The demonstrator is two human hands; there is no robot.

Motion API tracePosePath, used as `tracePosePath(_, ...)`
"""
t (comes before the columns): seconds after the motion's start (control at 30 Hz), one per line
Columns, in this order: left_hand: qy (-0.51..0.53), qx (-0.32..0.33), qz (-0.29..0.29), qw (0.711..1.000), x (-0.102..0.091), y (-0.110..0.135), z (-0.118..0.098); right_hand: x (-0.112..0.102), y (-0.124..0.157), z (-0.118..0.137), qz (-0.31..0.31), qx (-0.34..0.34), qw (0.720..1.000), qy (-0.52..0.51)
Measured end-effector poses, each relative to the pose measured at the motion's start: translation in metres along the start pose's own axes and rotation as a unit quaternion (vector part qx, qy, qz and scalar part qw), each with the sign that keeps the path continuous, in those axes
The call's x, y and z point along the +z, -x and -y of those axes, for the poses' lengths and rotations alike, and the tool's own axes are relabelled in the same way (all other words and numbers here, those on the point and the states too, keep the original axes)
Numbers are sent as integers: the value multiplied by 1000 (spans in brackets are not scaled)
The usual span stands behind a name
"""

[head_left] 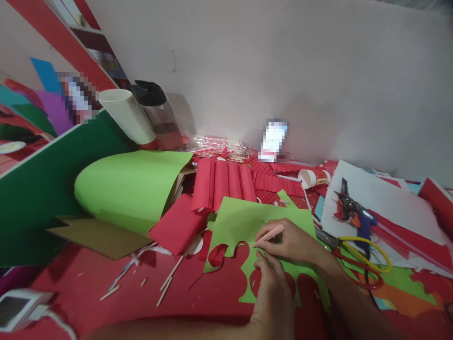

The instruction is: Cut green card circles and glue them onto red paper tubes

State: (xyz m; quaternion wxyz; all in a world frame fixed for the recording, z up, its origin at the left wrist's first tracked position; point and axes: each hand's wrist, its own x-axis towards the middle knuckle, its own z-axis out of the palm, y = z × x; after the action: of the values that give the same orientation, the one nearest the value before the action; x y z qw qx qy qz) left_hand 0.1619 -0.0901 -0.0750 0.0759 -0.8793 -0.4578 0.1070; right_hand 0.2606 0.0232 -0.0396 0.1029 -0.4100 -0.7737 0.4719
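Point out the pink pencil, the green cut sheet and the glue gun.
pink pencil (269, 234), head view, middle of its shaft.
green cut sheet (238, 221), head view, bare area above the scalloped edge.
glue gun (361, 220), head view, blue body.

Red worktop (88, 283) carries pleated red paper (222, 184), blue glue gun (357, 215), scissors (329, 241), white cup (125, 115), dark-lidded bottle (159, 118) and brown cardboard (99, 236).

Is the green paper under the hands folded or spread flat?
Spread flat: the green paper lies unfolded on the red table, which shows through its cut-outs. The left hand presses it; the right hand holds a pink pencil.
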Motion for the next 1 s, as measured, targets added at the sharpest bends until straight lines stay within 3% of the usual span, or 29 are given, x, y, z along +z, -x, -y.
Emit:
tracePosePath(0.13,10,-18,-18,1000,3,0,-4,-1,0,1,2,-10,1000,3)
tracePosePath(0.43,-37,6,3,999,3,-1,-4,-2,0,1,22,-31,999,5)
tracePosePath(0.63,-24,-118,10,993,26,-13,-40,-1,0,-1,27,-13,1000,3)
tracePosePath(0.73,-7,-142,-5,990,33,-15,-50,-1,0,0,30,-13,999,2)
tracePosePath(1.0,-14,-113,-16,993,26,-9,-40,-4,2,2,12,-12,1000,-26)
